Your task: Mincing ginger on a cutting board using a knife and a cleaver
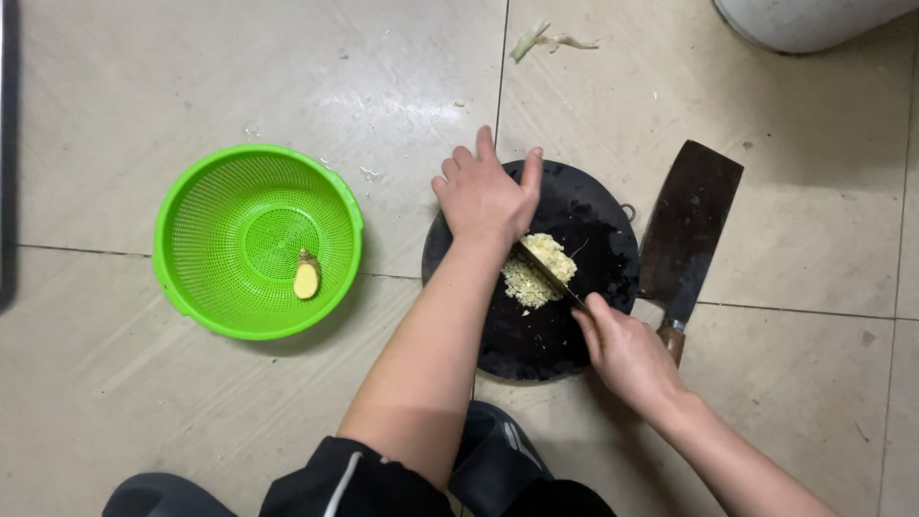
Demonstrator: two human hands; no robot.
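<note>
Minced garlic [539, 271]: pale heap, mid dark round board [536, 335], between your hands. Right hand [627, 356] grips knife [548, 275], blade running diagonally across heap; left hand [485, 194] open, flat, pressing blade's far end.

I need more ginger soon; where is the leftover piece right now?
In the head view, the ginger piece lies inside the green colander on the floor, left of the round chopping board.

No packages, labels, signs or screens in view.
</note>
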